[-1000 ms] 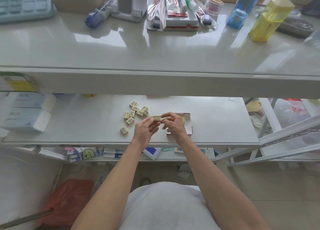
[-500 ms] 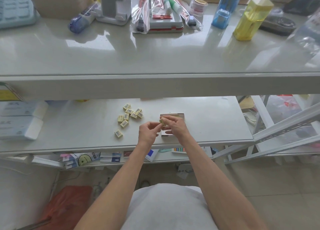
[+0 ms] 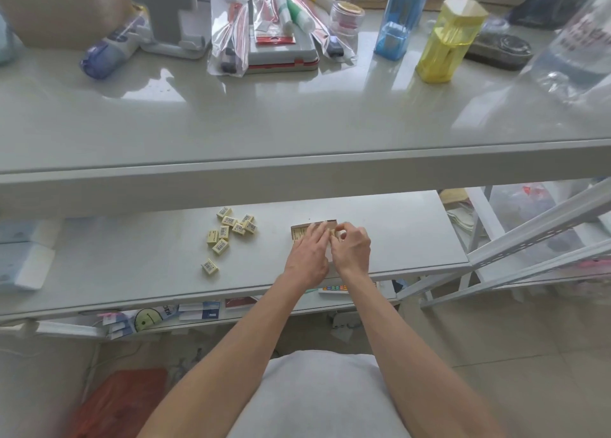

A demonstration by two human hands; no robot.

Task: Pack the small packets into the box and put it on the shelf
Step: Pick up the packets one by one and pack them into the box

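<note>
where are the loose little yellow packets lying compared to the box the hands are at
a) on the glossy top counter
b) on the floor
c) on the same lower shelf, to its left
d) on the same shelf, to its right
c: the loose packets lie clustered on the lower shelf left of the box, where the left hand rests and the right hand pinches one packet.

The person wears a plain pale grey top [image 3: 324,394]; both forearms [image 3: 231,348] are bare, without sleeves
</note>
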